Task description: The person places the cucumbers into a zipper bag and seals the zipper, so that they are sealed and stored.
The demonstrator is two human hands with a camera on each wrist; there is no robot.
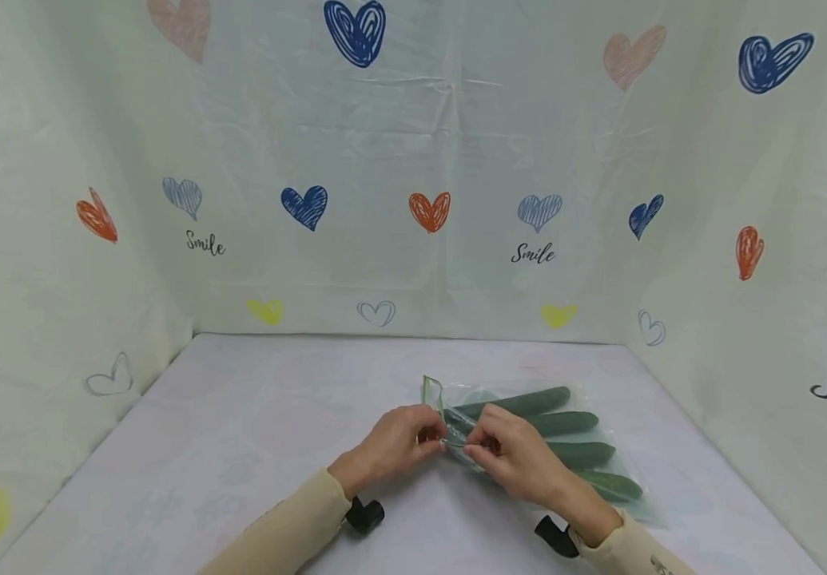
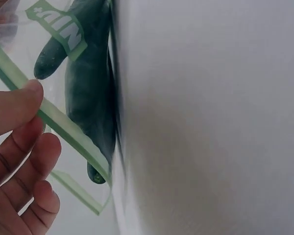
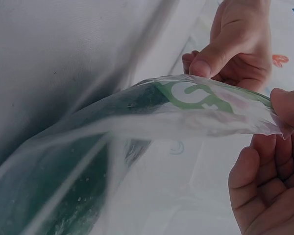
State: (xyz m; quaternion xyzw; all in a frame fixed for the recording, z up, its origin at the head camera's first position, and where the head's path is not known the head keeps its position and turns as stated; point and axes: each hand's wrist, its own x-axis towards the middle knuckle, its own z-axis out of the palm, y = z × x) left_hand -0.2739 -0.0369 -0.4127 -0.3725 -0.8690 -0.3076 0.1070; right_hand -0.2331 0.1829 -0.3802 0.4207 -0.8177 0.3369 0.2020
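Observation:
A clear zip bag (image 1: 571,435) with a green seal strip lies on the white table, holding several dark green cucumbers (image 1: 564,423). Both hands meet at its open left end. My left hand (image 1: 433,438) pinches the mouth from the left, and in the left wrist view its thumb (image 2: 17,105) presses on the green strip (image 2: 68,134) beside the cucumbers (image 2: 90,93). My right hand (image 1: 476,447) pinches the same edge from the right. The right wrist view has the right thumb (image 3: 289,105) on the bag's rim (image 3: 201,110), the left hand (image 3: 235,49) behind it, and a cucumber (image 3: 54,196) under the film.
The table (image 1: 240,431) is draped in pale cloth and closed in on three sides by hanging sheets printed with hearts (image 1: 427,212). Black wrist mounts (image 1: 364,513) sit on both forearms, the other (image 1: 555,537) on the right one.

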